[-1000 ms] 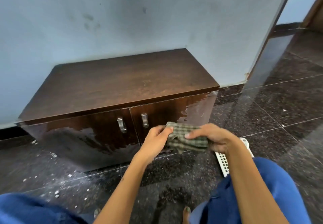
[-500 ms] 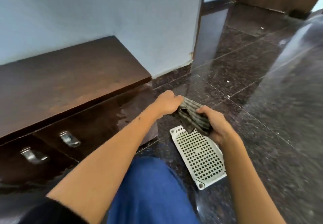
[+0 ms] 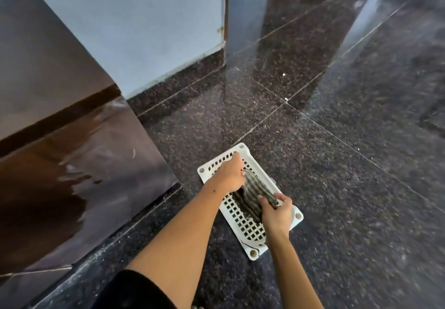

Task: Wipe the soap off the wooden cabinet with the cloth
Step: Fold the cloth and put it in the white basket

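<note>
The dark wooden cabinet (image 3: 72, 154) fills the left of the head view, its front door wet and streaked with soapy film. To its right, over the floor, I hold the green checked cloth (image 3: 255, 194) twisted into a roll between both hands. My left hand (image 3: 230, 172) grips its far end and my right hand (image 3: 277, 212) grips its near end. The cloth hangs just above a white perforated plastic tray (image 3: 243, 226).
The white tray lies on the dark speckled granite floor (image 3: 349, 188), a short way right of the cabinet's corner. A pale blue wall (image 3: 144, 31) rises behind the cabinet and ends at a corner. Polished floor spreads to the right.
My view has swung right and down, away from the cabinet. Both hands have carried the cloth from in front of the cabinet doors to above the white tray and twisted it tight.
</note>
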